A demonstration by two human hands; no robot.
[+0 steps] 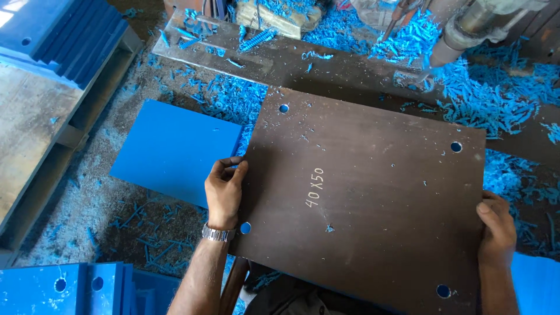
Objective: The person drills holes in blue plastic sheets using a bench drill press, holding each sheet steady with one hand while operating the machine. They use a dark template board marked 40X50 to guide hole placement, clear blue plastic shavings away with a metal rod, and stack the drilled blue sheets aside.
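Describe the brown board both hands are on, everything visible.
The brown board is a flat, dark rectangle that looks like coated plywood or laminate, lying slightly skewed on the bench. Round holes sit near its four corners, blue showing through them. Pale handwriting marks its middle, and a few blue chips dot its surface. The left hand pinches its left edge; the right hand grips its right edge. Its left edge overlaps a blue sheet.

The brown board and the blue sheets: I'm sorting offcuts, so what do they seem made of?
The brown board in both hands looks like dense laminated or phenolic-type board: matte, scuffed, clean drilled holes. The blue sheet beside it looks like plastic: uniform colour, smooth face, with curly blue shavings around.
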